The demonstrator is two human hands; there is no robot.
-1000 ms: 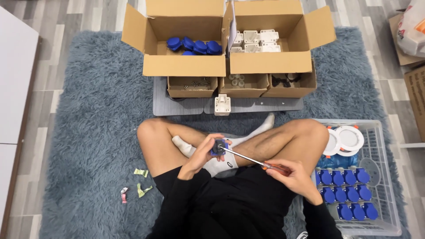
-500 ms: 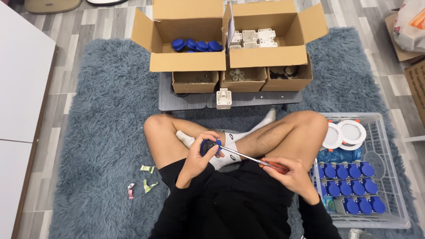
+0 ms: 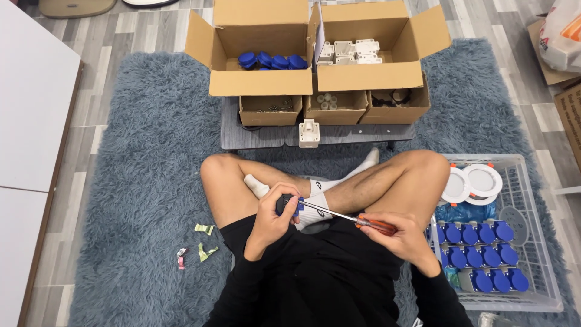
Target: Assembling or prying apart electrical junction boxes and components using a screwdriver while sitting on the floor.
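Blue socket part [image 3: 289,204] sits gripped in the left hand [image 3: 269,219] above the crossed legs. Right hand [image 3: 402,237] grasps the orange-handled screwdriver [image 3: 348,218], tip at the part. Step in hand: driving a screw. Next move probably calls for steady alignment while turning.

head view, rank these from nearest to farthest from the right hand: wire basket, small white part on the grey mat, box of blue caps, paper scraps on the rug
From the right hand:
1. Wire basket, right beside it on the person's right.
2. Small white part, ahead on the grey mat.
3. Paper scraps, across the lap to the left; close to the white part in distance, hard to call.
4. Box of blue caps, far ahead, left.
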